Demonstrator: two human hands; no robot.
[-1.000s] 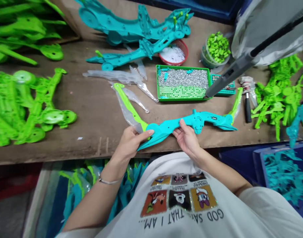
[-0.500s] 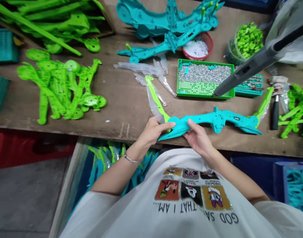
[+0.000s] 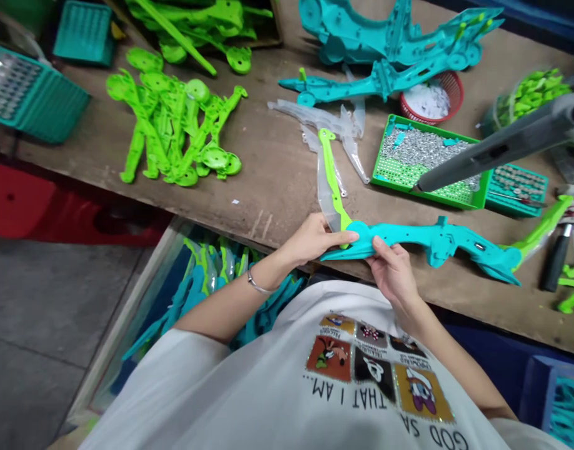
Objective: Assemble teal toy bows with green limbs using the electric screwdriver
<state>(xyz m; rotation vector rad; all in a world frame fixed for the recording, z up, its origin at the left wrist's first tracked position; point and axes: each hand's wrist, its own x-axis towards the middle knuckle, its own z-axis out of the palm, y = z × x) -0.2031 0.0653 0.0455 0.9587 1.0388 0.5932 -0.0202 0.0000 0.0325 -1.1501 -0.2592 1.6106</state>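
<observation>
A long turquoise plastic part [image 3: 409, 236] lies along the table's front edge, with a green arm attached at each end. My left hand [image 3: 312, 239] grips its left end, thumb on top beside the joint of the left green arm [image 3: 331, 172]. My right hand [image 3: 394, 265] holds the same part just to the right of that, thumb on the upper face and the other fingers curled below. A translucent strip lies along the left green arm. The right green arm [image 3: 544, 228] points up and to the right.
A grey tool [image 3: 498, 150] hangs over the green tray of small metal pieces [image 3: 474, 199]. Behind are a red basket [image 3: 457, 94], turquoise parts [image 3: 343, 37] and translucent strips [image 3: 334, 119]. Green parts [image 3: 174, 125] are piled left; a black-handled hammer [image 3: 555, 262] lies right.
The view has turned and shifted left, so table items appear further right and tilted. Both hands keep their hold on the turquoise part.
</observation>
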